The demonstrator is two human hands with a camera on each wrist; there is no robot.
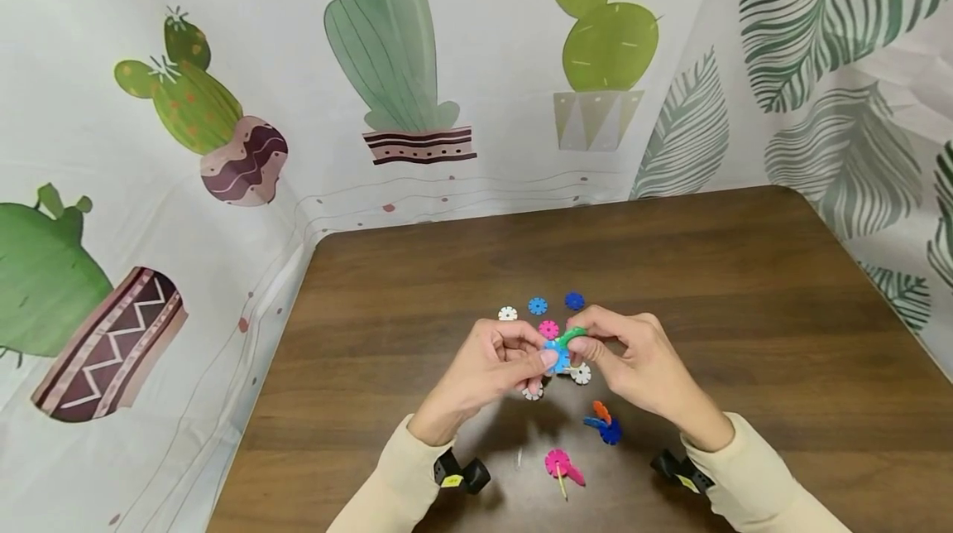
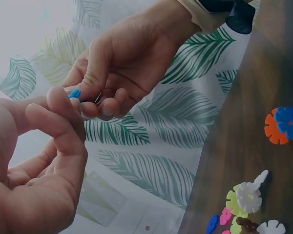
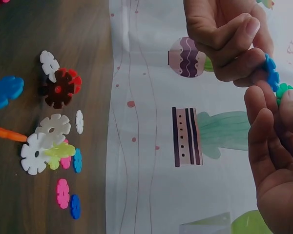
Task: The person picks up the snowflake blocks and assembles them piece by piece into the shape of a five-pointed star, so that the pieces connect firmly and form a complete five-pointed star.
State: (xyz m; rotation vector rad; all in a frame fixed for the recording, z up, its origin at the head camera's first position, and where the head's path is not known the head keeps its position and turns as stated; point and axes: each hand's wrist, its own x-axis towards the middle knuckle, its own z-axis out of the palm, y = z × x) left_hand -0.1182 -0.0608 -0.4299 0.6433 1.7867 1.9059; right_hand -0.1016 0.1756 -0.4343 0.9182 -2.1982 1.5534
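Observation:
Above the table, my left hand pinches a light blue notched plastic disc between thumb and fingers. My right hand pinches a green notched disc, tilted and touching the blue one's upper edge. In the right wrist view, the blue disc appears edge-on, with the green disc against it, partly covered by fingers. The left wrist view shows only a bit of blue disc between the hands; whether the notches interlock, I cannot tell.
Below the hands lie a joined pink-and-yellow piece and a joined blue-and-orange piece. Behind them are loose white, blue, dark blue and pink discs. A brown disc lies near joined white ones.

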